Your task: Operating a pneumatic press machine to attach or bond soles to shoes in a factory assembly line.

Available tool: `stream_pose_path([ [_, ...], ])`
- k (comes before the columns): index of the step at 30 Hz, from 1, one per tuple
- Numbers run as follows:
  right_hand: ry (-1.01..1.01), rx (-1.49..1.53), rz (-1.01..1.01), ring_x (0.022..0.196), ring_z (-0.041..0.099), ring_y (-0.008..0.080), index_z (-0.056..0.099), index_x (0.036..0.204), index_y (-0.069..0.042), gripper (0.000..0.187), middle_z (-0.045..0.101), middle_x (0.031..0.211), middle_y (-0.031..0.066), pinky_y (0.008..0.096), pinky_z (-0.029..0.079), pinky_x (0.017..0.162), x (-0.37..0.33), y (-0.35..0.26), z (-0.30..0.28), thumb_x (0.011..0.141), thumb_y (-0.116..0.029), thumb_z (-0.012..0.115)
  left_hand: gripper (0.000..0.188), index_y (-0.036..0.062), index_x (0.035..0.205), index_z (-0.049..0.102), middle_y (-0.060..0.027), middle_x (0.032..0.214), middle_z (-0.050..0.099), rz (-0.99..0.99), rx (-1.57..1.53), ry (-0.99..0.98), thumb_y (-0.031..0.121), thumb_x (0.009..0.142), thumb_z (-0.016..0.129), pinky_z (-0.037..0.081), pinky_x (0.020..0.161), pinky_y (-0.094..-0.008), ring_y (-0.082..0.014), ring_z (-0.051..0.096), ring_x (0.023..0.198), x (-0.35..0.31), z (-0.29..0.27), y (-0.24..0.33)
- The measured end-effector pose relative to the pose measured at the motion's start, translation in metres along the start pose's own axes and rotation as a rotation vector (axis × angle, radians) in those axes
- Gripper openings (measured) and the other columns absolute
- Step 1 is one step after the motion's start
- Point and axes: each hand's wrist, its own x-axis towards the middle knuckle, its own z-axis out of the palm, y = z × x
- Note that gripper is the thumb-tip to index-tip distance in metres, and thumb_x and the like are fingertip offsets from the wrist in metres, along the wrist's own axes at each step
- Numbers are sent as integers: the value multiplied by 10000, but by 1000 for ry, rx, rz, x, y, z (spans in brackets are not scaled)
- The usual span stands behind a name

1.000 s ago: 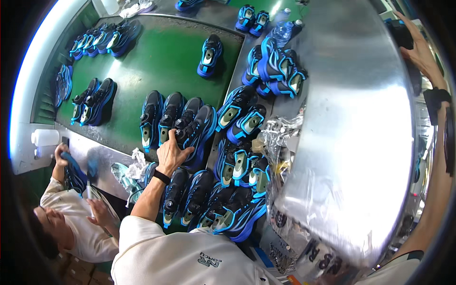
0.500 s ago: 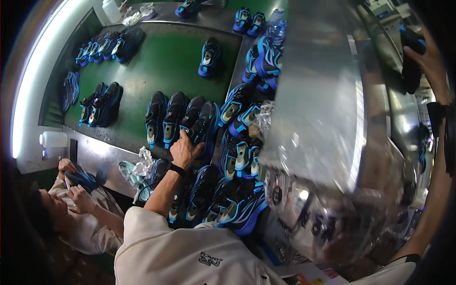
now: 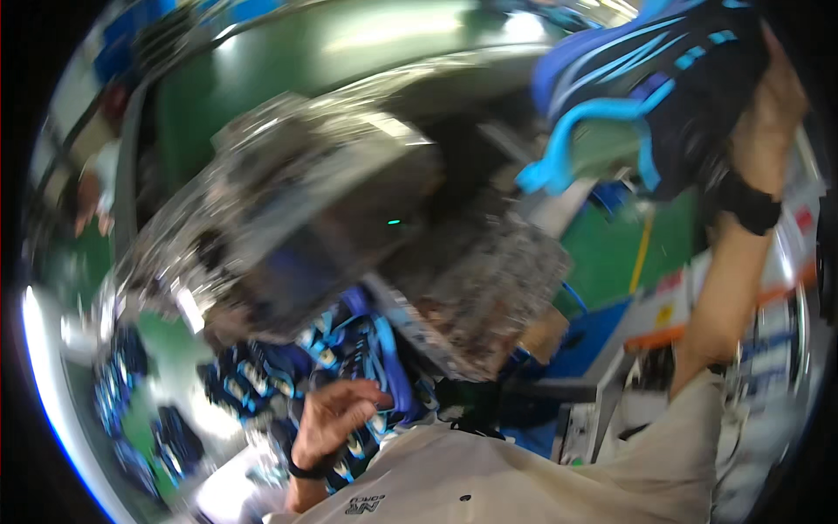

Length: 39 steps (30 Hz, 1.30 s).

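Note:
My right hand [image 3: 775, 118] is raised at the upper right and grips a black and blue running shoe [image 3: 646, 96]. The shoe is close to the camera, with its bright blue heel loop turned toward the left; my fingers are largely hidden behind it. Low in the view, my left hand [image 3: 336, 421] hangs just above or beside a cluster of similar shoes [image 3: 367, 349]. Its fingers are loosely bent and look empty, though motion smears them.
A large metal machine housing with clear plastic sheeting [image 3: 227, 236] fills the middle. More shoes [image 3: 175, 441] stand on the green surface at lower left. Green floor with a yellow line [image 3: 642, 253] shows at right, beside a white and orange unit [image 3: 663, 323]. Another person [image 3: 98, 192] appears blurred at far left.
My view has swung to the right. The shoe in my right hand has come closer and more into view. My left hand has moved off the row of shoes it was touching.

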Motion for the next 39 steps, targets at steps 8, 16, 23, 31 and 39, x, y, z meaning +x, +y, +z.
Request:
stream_pose_path([
  [8,-82,-56,474,721,576,127,662,876,65,458,650,799,79,296,476,644,-131,-23,-247,806,-383,730,975,-37,1466,268,-199,1383,481,181,-210,-725,559,817,687,353,1089,-434,-298,483,1284,86,222,31],
  [16,85,-53,1096,950,580,132,530,1238,42,612,638,1040,86,254,460,782,-255,-85,-493,909,-467,610,609,14,1422,381,-146,1324,559,-618,-515,-1117,357,943,537,433,1040,-419,-265,575,1183,15,414,-85],
  [23,425,-276,984,1054,569,161,464,1340,-8,669,602,1153,85,304,460,905,-362,-193,-641,837,-366,721,630,-27,1449,334,-119,1319,537,-392,-31,-1339,168,915,604,435,998,-312,-184,552,1163,-88,586,-154],
  [31,1116,-708,1057,834,560,110,551,1244,-23,529,605,989,27,257,467,794,-411,-252,-783,744,-76,716,733,-20,1432,364,-87,1136,587,-170,491,-1526,367,891,673,478,828,-289,-143,553,1027,-126,750,-264],
  [39,1136,-1225,1039,937,573,152,529,1241,13,532,590,1114,69,283,449,900,-385,-312,-818,732,-65,661,705,-102,1210,467,-288,1187,593,276,939,-1219,245,689,791,462,979,-399,-369,582,1146,-119,929,-428],
])
